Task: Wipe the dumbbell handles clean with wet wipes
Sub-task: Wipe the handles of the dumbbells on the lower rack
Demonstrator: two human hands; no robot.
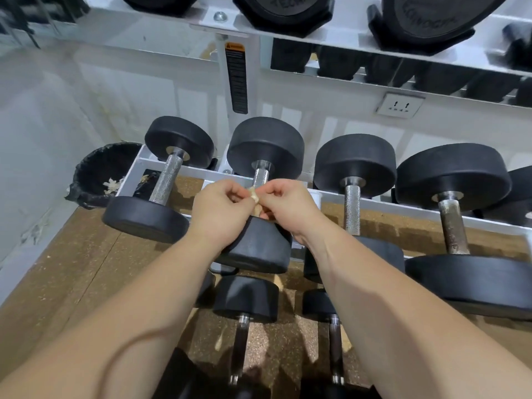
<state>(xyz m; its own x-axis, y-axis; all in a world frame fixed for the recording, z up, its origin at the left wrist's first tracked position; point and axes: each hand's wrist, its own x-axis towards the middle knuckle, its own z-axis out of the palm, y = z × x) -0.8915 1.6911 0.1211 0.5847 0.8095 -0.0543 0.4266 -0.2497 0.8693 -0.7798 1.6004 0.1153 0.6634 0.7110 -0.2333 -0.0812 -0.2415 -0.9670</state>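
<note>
Several black dumbbells lie in a row on the white rack (374,201). My left hand (220,208) and my right hand (285,207) meet over the second dumbbell (266,148), above its knurled metal handle (261,178). Both hands pinch a small crumpled, yellowish wet wipe (254,197) between their fingertips. The hands hide most of that handle. The first dumbbell's handle (167,180) lies to the left. To the right are the third handle (352,208) and a rusty fourth handle (453,226).
A black-lined bin (100,174) with used wipes in it stands left of the rack. Smaller dumbbells (244,300) sit on the lower tier near me. Heavy dumbbells fill the upper shelf (288,12). A wall socket (400,105) is behind the rack, and a brown speckled floor below.
</note>
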